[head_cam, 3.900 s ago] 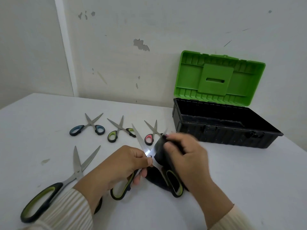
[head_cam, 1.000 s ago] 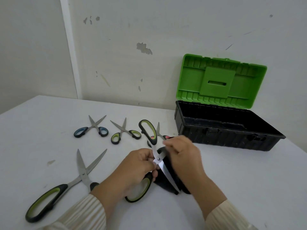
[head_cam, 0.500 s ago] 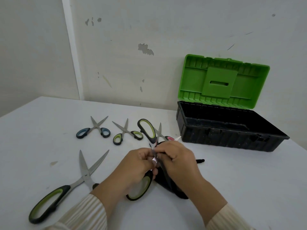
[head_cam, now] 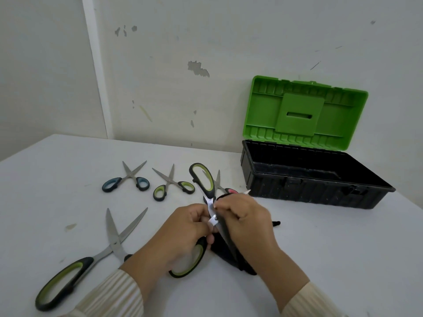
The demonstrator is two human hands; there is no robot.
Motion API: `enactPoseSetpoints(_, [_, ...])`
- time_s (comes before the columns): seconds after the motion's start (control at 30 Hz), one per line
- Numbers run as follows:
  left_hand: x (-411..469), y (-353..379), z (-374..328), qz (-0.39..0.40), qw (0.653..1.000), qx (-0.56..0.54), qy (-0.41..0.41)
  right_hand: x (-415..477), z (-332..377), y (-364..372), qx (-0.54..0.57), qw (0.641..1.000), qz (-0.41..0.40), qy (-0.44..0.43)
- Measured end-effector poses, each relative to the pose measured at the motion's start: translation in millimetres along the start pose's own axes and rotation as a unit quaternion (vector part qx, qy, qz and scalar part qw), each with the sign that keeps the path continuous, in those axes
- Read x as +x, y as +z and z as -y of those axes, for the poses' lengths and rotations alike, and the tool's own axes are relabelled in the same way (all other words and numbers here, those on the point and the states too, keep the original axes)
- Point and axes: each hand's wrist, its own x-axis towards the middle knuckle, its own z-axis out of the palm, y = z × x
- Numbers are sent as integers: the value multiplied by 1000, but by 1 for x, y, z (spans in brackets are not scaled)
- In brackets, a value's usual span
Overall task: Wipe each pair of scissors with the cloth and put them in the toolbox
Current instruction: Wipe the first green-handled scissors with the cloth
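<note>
My left hand (head_cam: 183, 232) grips a large pair of scissors with black and green handles (head_cam: 202, 177) near its pivot, blades spread; one handle points away, the other lies under my palm. My right hand (head_cam: 246, 221) holds a black cloth (head_cam: 226, 250) wrapped round one blade, whose tip pokes out beyond my fingers. The toolbox (head_cam: 309, 186), black with its green lid open, stands at the back right, and I see nothing inside it.
On the white table lie another large green-handled pair (head_cam: 91, 259) at the front left, a small blue-handled pair (head_cam: 128, 179), a small green-handled pair (head_cam: 171, 185) and a pink-handled pair (head_cam: 225, 187) partly hidden behind my hands. A wall runs behind the table.
The held scissors were turned round, so one handle now points away from me. My right hand with the cloth slid along the blade toward its tip.
</note>
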Motion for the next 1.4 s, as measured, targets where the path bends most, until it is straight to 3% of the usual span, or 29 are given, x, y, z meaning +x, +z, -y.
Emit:
enactPoseSetpoints(0.07, [-2,-2,-2,23,1000,-3,1,10,-16,-12,-10,997,-61,50])
enactPoseSetpoints(0.17, [-4,-3,-5,33,999,-6,-5,15,-39,-36,84,966,-130,208])
enactPoseSetpoints(0.23, [-2,-6,-7,2,1000,-12,-6,14,-40,-48,150,945,-171,236])
enactPoseSetpoints(0.27, [0,-7,-7,-14,1000,-16,-5,13,-33,-51,181,943,-163,226])
enactPoseSetpoints(0.33, [2,-8,-5,-44,998,-38,-3,9,-12,-44,208,960,-67,178])
enactPoseSetpoints(0.4, [2,-6,-4,-61,996,-61,2,4,6,-28,174,974,67,131])
enactPoseSetpoints(0.47, [2,-2,-3,-76,994,-77,10,1,12,-13,102,981,125,105])
enactPoseSetpoints(0.7, [8,-20,-14,-229,961,-155,12,4,-4,-18,19,988,140,70])
enactPoseSetpoints(0.83, [5,-32,-21,-286,921,-262,34,1,2,-12,-78,988,133,-22])
enactPoseSetpoints(0.93, [3,-22,-23,-256,907,-334,28,-8,20,4,-35,985,162,38])
enactPoseSetpoints(1.1, [3,-1,-22,-211,905,-369,21,-8,25,8,204,939,183,210])
enactPoseSetpoints(1.3, [10,-34,-18,-251,848,-467,-13,0,11,-21,241,913,192,267])
enactPoseSetpoints(1.4, [8,-39,-15,-230,880,-415,-25,2,6,-27,244,911,181,277])
